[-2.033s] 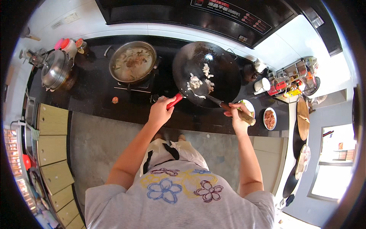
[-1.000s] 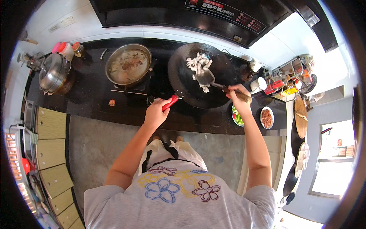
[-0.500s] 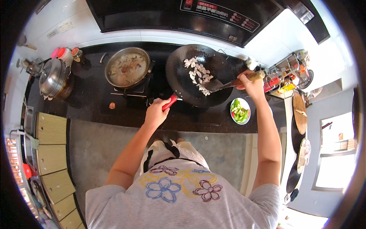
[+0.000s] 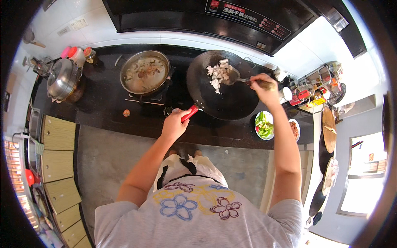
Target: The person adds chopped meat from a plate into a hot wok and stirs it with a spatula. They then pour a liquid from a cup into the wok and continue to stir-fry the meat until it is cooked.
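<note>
A large dark wok (image 4: 225,105) sits on the right side of the stove, with pale chopped pieces (image 4: 218,73) gathered in its far left part. My left hand (image 4: 175,123) is closed around the wok's red handle (image 4: 190,113). In my right hand (image 4: 265,89) is the wooden grip of a metal spatula (image 4: 235,77), its blade against the right edge of the pale pieces. Just below my right wrist stands a plate of cut green and red peppers (image 4: 263,125). A second plate with brown food (image 4: 294,129) is partly hidden behind my right forearm.
Left of the wok, a metal pot (image 4: 144,90) holds cloudy broth. A lidded steel pot (image 4: 65,80) and several jars (image 4: 76,54) stand at the far left. Bottles and a rack (image 4: 308,93) crowd the right end. The black range hood (image 4: 186,18) overhangs the back.
My right hand and the spatula have moved up and left in the wok. The pale pieces are pushed into a tighter heap. The plate of brown food has come into sight.
</note>
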The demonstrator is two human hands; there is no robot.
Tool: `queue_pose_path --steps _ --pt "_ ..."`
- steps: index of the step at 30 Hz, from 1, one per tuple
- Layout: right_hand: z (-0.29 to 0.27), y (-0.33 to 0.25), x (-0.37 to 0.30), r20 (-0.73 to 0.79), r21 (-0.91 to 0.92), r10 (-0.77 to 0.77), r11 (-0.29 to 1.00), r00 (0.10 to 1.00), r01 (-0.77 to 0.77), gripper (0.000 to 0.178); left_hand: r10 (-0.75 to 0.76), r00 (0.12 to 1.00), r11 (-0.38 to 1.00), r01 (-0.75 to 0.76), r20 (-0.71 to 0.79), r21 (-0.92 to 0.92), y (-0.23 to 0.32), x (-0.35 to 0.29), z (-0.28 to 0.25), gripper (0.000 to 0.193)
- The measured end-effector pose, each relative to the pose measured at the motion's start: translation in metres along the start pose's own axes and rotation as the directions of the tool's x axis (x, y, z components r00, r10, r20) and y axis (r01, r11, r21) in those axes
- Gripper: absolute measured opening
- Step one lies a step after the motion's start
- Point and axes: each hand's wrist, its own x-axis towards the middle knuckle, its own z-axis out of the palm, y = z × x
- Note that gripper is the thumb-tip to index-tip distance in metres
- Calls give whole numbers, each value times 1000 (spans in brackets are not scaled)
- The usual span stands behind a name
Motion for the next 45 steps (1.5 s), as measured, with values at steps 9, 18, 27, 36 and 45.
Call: queue_pose_path --steps 9,18,27,36,45 --pt "-11 3 8 37 -237 -130 962 991 135 13 12 999 999 -13 36 33 7 5 -4 41" --pt "40 26 13 -335 486 266 871 904 -77 11 24 998 997 -28 53 71 2 5 -4 41" --pt "41 13 -96 -117 420 319 874 940 -244 6 25 998 997 -30 62 66 3 3 -6 42" --pt "18 -1 -73 -169 482 393 833 904 -272 13 82 994 995 -86 79 53 -1 5 -4 42" --pt "-16 -65 -12 21 143 474 870 880 -472 20 40 998 995 -36 -44 89 9 2 -6 54"
